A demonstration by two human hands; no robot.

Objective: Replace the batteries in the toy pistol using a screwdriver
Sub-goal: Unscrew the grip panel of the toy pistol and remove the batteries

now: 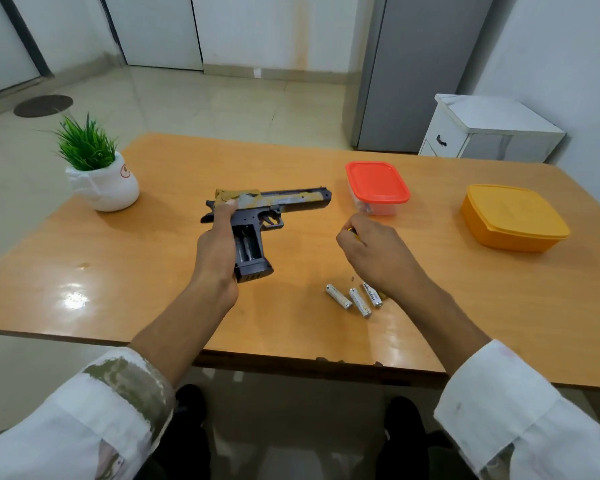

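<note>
The toy pistol (278,202), dark with a yellow and grey slide, lies on its side on the orange table (160,271), barrel pointing right. Its grip compartment (247,244) is uncovered and looks empty. My left hand (219,244) grips the back of the pistol's handle. My right hand (371,251) hovers to the right, fingers closed around a small object with a yellow tip, too hidden to name. Three batteries (355,299) lie loose on the table below my right hand, with a tiny screw (352,278) beside them.
A clear box with a red lid (376,183) stands just beyond my right hand. A yellow lidded box (513,216) sits at the right. A small potted plant (97,168) stands at the far left. A white cabinet (489,129) is behind the table.
</note>
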